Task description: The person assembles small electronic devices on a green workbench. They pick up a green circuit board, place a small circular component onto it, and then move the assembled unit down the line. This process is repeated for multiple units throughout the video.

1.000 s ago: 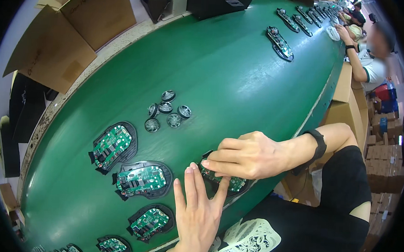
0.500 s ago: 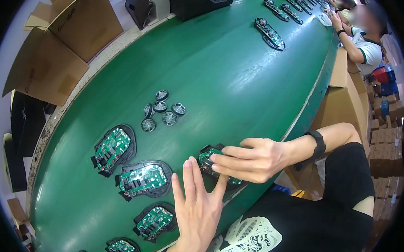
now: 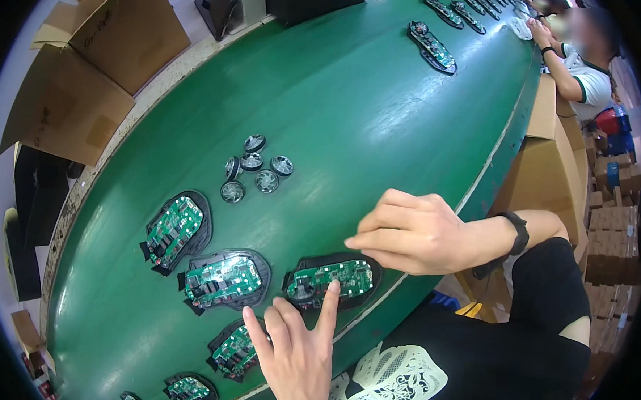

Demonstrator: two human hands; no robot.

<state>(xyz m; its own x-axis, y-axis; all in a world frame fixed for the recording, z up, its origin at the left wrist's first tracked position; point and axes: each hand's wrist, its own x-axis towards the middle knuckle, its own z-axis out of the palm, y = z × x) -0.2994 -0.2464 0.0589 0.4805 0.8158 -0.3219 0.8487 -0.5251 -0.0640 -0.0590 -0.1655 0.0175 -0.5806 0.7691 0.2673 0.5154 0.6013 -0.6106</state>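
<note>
1. Circuit-board unit [image 3: 353, 276]: a green board seated in a black housing, lying flat, board side up, near the edge of the green work surface [image 3: 325, 113] closest to the person.
2. Left hand [image 3: 297, 365]: one extended fingertip rests on the board. The other fingers are spread and partly bent, grasping nothing visible.
3. Right hand [image 3: 420, 238]: positioned beyond the unit's right end, fingers bent and bunched together. Whether the fingertips pinch a small part cannot be told. A black wristband [image 3: 519, 232] encircles the wrist.
4. Neighbouring units: one similar unit [image 3: 226, 278] lies just to the left; another [image 3: 177, 229] lies beyond it. A third [image 3: 233, 347] is partly hidden by the left hand.
5. Round wheel-like parts [image 3: 266, 181]: six, clustered beyond the units.
6. Far end: further units [image 3: 431, 48] lie along the surface; a co-worker [image 3: 587, 83] is at the right side.
7. Perimeter: open cartons stand at left [image 3: 72, 104] and right [image 3: 547, 168].
</note>
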